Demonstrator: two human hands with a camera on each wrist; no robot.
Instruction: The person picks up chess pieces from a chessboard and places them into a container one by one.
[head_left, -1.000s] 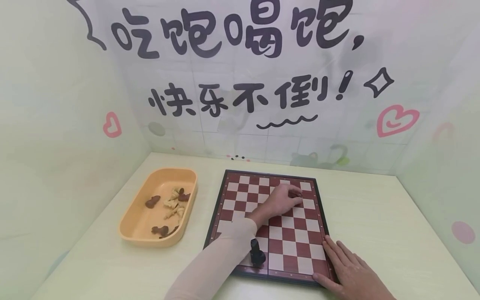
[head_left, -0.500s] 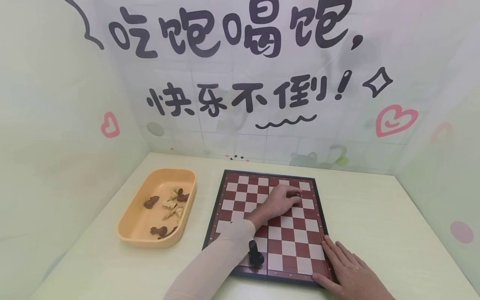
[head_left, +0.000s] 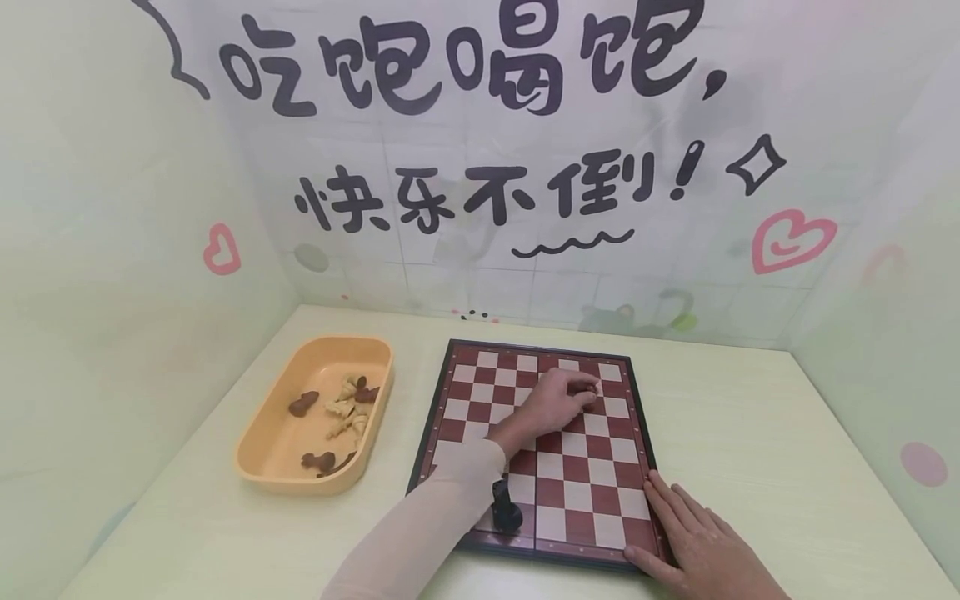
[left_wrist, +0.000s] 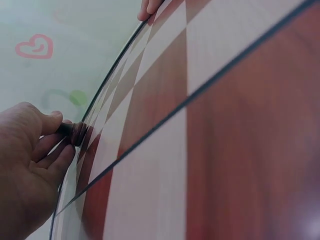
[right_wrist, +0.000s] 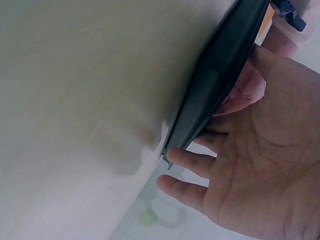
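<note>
My left hand (head_left: 553,402) reaches across the chessboard (head_left: 577,471) to its far right part. Thumb and fingers pinch a dark brown chess piece (left_wrist: 76,132) there, its round base right at the squares in the left wrist view. The fingers cover most of the piece in the head view. My right hand (head_left: 708,542) rests along the board's near right corner, fingers straight and thumb at the front edge. In the right wrist view its fingers (right_wrist: 192,162) lie spread by the board's dark side.
Left of the board stands an orange tray (head_left: 258,442) with several light and dark brown chess pieces (head_left: 341,408) lying in it. A black device (head_left: 507,506) sits at my left wrist, over the board's near edge. A printed curtain (head_left: 480,275) closes off the back.
My left hand has shifted slightly to the left over the far squares, still pinching the dark chess piece. The right hand stays in place.
</note>
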